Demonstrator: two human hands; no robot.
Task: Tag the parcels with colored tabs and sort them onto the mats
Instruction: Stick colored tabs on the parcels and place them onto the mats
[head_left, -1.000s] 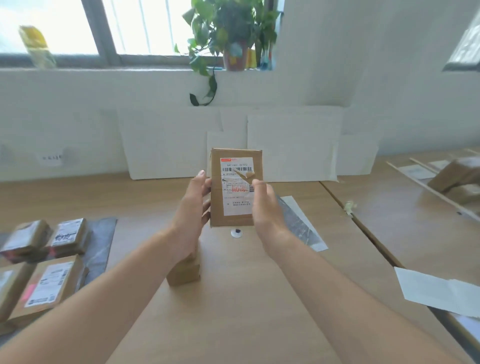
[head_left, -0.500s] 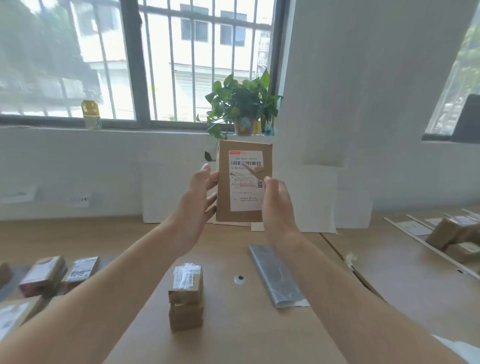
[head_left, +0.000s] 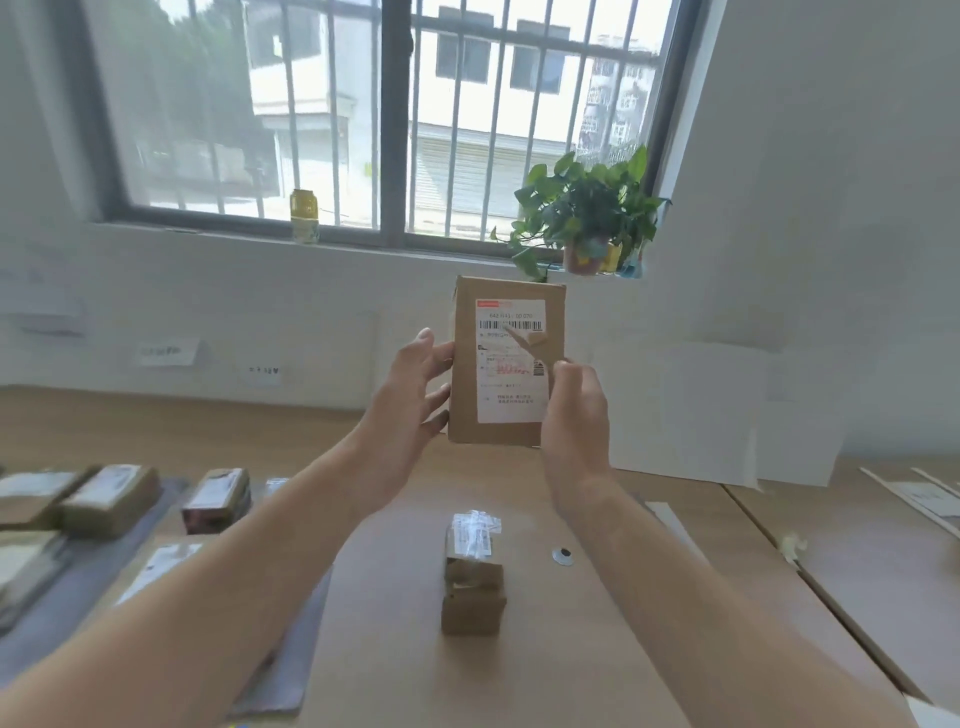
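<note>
You hold the parcel (head_left: 506, 364) upright in the air above the middle of the table (head_left: 395, 665), label towards you. Your left hand (head_left: 410, 384) grips its left edge and your right hand (head_left: 574, 415) pinches its right edge. No coloured tab shows on it, so I judge it not yet tagged or sorted. Below it a small stack of two parcels (head_left: 472, 577) waits mid-table. Near the left edge several sorted parcels (head_left: 111, 499) lie on a dark mat (head_left: 62, 608), so the job looks partly done
</note>
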